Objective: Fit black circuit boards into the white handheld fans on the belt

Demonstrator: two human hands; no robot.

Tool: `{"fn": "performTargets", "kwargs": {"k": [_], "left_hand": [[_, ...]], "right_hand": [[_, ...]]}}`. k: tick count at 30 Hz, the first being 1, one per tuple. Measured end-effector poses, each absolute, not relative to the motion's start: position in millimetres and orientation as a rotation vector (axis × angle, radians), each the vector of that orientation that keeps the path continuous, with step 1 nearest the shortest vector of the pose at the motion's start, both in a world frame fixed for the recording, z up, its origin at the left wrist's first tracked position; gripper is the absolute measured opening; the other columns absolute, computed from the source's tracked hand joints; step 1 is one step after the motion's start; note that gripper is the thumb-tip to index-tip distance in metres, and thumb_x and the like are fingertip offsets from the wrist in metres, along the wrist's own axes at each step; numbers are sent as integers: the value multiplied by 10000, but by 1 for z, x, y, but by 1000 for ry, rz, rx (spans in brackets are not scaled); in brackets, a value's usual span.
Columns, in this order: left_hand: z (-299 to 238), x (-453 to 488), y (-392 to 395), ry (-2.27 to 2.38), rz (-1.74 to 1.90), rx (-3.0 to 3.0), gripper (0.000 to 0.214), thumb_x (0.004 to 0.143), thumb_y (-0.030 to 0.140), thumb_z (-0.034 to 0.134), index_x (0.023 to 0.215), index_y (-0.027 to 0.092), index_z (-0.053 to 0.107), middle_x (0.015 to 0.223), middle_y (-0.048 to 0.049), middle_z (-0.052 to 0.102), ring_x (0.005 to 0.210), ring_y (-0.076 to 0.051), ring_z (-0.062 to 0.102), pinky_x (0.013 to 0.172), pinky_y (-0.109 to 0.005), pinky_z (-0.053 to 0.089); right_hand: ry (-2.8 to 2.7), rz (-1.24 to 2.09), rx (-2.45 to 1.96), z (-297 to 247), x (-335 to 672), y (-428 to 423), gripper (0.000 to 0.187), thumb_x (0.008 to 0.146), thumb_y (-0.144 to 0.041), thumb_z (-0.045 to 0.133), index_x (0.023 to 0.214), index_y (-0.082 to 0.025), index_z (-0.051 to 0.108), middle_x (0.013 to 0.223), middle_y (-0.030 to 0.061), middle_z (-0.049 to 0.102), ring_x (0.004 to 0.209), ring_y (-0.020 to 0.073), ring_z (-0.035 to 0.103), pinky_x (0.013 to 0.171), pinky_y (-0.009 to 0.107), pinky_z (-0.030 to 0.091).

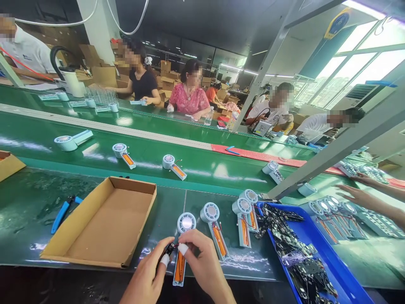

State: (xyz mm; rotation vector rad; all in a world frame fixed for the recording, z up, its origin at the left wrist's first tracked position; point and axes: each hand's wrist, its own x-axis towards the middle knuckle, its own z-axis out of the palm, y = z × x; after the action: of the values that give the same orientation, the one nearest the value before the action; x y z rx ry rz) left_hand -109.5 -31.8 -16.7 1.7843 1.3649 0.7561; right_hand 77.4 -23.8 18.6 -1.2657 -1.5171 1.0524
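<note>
My left hand pinches a small black circuit board between thumb and forefinger, beside the neck of a light blue handheld fan. The fan lies face up at the table's front edge, its handle casing uncovered with an orange battery inside. My right hand is closed over the fan's neck, its thumb and forefinger pinching a thin wire at the board's end. The wire's tip is hidden by the fingers. White covers sit on some fingertips. To the right lie more opened fans with batteries showing.
A cardboard tray stands on the left, with blue-handled cutters beside it. A blue bin of circuit boards is on the right. A green conveyor carries spaced fans. A co-worker's hands reach in at right, near a slanting metal post.
</note>
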Motion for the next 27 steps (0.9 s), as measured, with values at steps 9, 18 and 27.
{"fn": "performTargets", "kwargs": {"k": [9,18,27], "left_hand": [[5,-108,-31,1405,556,2083,575,888,68,355,1291,371,632,1067,-23,732,807,-149,756,713,-208,593],[-9,-106,-30,1520,745,1887,443,939,262,342,1353,225,493,1171,-81,757,1078,-202,725,855,-308,608],[0,-101,-36,1497,884,1850,303,924,296,435,1149,241,630,1076,-50,790,939,-194,769,783,-243,615]], "right_hand": [[-1171,1264,-1275,8,72,-22,304,846,-437,696,920,-148,754,816,63,683,700,165,572,637,268,467],[-1518,874,-1390,26,64,-24,111,887,-166,574,843,-185,675,804,20,642,689,141,558,633,242,429],[-1713,695,-1420,20,62,-26,180,866,-43,545,801,-200,607,840,16,593,726,145,555,641,232,401]]}}
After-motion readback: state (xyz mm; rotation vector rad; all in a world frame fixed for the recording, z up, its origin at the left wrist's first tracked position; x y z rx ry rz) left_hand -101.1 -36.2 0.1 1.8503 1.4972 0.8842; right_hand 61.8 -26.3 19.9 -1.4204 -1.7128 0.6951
